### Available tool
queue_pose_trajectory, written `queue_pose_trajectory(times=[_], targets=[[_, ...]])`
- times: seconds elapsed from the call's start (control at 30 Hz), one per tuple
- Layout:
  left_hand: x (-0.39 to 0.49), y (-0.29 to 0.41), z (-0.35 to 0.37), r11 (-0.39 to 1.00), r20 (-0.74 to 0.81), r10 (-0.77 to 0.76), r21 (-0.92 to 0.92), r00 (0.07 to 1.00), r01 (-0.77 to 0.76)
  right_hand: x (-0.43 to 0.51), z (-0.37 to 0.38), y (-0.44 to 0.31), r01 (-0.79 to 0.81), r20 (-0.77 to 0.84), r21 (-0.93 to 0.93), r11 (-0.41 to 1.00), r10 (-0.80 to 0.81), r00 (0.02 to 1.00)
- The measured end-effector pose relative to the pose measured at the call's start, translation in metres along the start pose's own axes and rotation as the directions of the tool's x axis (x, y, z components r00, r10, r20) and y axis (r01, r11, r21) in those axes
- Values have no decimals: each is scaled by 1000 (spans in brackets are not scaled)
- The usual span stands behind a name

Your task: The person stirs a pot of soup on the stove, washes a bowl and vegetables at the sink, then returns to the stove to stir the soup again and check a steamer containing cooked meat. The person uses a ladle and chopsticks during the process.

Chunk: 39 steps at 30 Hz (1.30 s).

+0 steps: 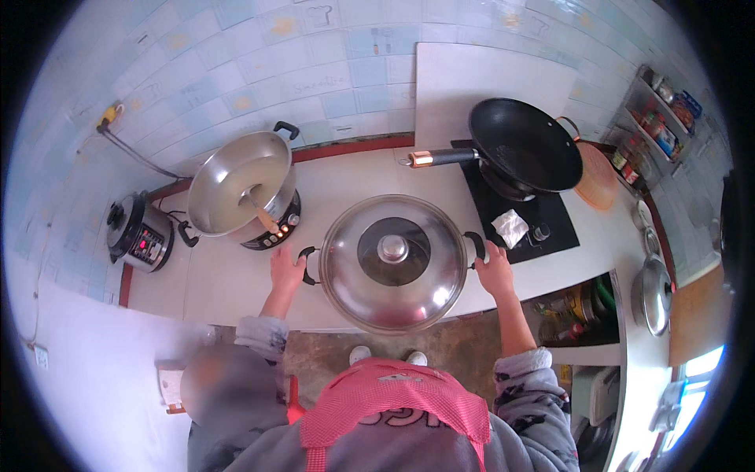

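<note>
A wide steel pot with a domed lid [336, 259] is at the counter's front edge; the lid has a glass centre and a steel knob [393, 249]. My left hand [287, 266] is at the pot's left black handle [308, 265], and my right hand [494, 268] is at its right black handle [475, 246]. Both hands seem to grip the handles. Behind my left hand, an open steel pot [203, 194] with pale liquid and a wooden-handled ladle [262, 215] stands on a lit electric cooker [276, 230].
A black wok [519, 144] sits on the black hob [548, 227], beside a crumpled white cloth [510, 228]. An electric pressure cooker [141, 233] stands far left. An orange basket [597, 177] and a lidded steel pan [653, 295] are at right. Another person [230, 383] is at lower left.
</note>
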<state>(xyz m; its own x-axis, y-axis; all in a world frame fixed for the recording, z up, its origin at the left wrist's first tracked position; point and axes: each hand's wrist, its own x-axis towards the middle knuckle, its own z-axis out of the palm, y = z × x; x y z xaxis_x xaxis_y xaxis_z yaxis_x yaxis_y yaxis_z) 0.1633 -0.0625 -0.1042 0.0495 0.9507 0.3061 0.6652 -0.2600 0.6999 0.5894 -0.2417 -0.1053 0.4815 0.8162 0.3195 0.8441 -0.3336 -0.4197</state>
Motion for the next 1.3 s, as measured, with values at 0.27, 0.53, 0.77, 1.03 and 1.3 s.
queue_pose_trajectory(times=[0.27,0.53,0.77,1.03,1.3], targets=[[-17,175,37,814,402,534,-5,744,-581,-61,-22,-55,-165,197,492,855,75,977],[-4,169,66,833,367,527,-43,766,-552,-113,-52,-67,-407,410,480,777,211,887],[8,162,-29,923,284,368,3,885,-384,-143,-61,-70,-545,511,534,646,266,817],[-45,98,-141,997,190,12,77,982,-27,-166,-30,-75,-526,648,474,707,124,751],[-99,48,-193,950,-9,-186,255,983,182,-178,-4,-97,-517,804,411,751,-32,593]])
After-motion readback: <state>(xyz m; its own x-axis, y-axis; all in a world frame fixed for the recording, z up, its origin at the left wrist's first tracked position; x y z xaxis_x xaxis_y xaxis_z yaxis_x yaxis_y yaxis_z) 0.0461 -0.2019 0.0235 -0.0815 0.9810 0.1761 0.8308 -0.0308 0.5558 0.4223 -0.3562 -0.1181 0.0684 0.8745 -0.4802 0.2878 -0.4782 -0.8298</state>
